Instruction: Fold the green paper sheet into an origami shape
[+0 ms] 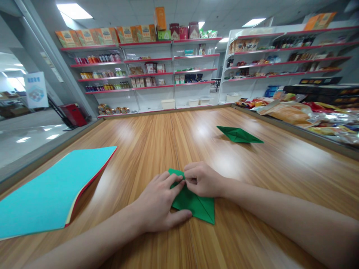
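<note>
A folded sheet of green paper (193, 203) lies on the table in front of me, with crease lines showing toward its near right corner. Spread over its left side is my left hand (162, 198), thumb stretched along the near edge and fingertips pressing on the upper part. My right hand (203, 179) is closed, its fingers curled against the paper's upper edge beside the left fingertips. Exactly what its fingertips pinch is partly hidden. Farther off to the right rests a second green paper piece (239, 135), folded into a long pointed diamond.
A stack of coloured paper (61, 186), turquoise on top, lies at the left of the wooden table (146, 138). Packaged snacks (305, 116) are heaped beyond the right edge. Stocked shelves (151, 59) stand behind, and a red hand truck (74, 114) is at the left.
</note>
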Tool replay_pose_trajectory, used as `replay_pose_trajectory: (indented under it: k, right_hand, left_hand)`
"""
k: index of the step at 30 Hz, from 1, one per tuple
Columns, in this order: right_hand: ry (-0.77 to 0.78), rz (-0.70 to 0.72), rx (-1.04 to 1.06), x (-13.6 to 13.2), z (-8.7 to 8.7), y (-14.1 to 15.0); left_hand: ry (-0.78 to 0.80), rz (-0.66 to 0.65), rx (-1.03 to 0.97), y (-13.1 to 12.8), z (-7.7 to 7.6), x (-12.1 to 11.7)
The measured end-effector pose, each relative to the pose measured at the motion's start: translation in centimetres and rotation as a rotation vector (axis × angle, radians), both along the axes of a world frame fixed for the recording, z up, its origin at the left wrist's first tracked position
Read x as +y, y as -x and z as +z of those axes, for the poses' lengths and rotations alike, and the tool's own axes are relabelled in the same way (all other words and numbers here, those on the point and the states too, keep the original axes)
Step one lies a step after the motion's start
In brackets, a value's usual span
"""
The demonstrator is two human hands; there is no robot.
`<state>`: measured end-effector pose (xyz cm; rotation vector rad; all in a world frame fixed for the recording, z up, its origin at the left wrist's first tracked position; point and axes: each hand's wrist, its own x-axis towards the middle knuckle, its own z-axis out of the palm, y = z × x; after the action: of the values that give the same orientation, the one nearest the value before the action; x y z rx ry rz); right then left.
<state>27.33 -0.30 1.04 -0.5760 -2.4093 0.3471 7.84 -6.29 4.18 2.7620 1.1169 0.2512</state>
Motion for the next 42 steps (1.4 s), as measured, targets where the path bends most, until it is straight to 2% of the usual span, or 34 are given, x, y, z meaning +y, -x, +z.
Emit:
replay_pose_trajectory:
  k: [6,21,35,42]
  right_hand:
    - [-0.003,-0.030,-0.015,-0.1,0.0,-0.1]
    - [-0.008,-0.034,-0.047,0.2,-0.7,-0.3]
    - [-0.005,-0.006,-0.065,0.2,-0.2,-0.4]
    - [-0.052,-0.034,-0.076,0.0,-0.1,-0.3]
  left_hand:
    - [-0.043,0.093,0.029,0.2,-0.1,0.1]
    - [-0.112,0.211,0.046,0.7,-1.0,1.1]
    - [-0.114,0.217,0.052,0.4,-0.7,0.9]
    - [-0.120,0.214,0.053,0.3,-0.7,1.0]
